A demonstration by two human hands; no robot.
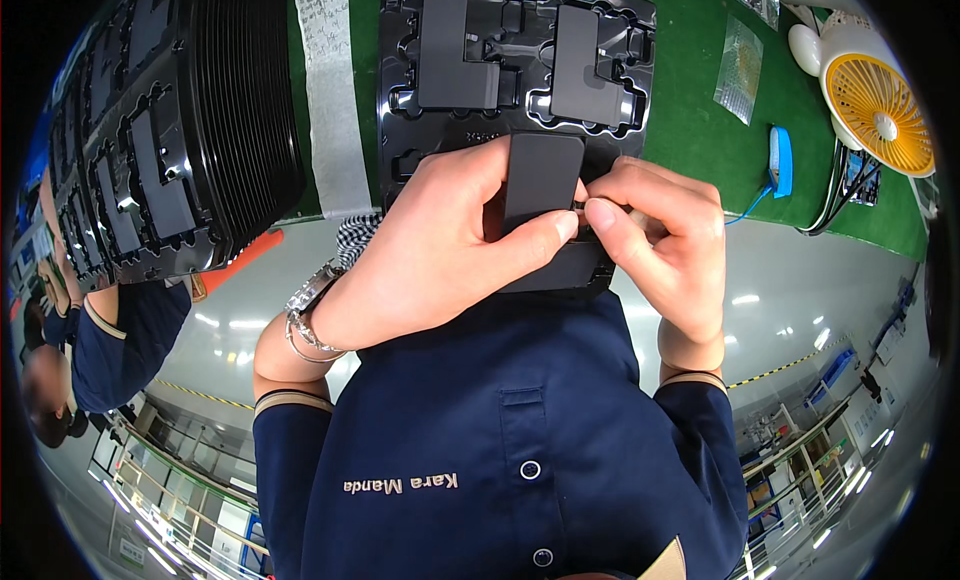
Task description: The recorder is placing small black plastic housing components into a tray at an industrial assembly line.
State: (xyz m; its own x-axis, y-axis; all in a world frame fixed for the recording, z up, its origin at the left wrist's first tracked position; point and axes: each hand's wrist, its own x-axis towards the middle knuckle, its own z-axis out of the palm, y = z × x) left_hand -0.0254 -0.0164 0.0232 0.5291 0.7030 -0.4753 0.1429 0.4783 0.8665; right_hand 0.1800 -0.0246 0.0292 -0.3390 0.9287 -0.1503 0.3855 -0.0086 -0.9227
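Blk part (546,175) in L grip (437,232)

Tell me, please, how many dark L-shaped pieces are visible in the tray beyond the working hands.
2: a left piece and a right piece, side by side in the black tray. The left hand and right hand may hide others.

Can make out pale stitched lettering (400,483), upside down, on shirt (430,400); also tiny marks (481,137) on tray (535,55), can't read those.
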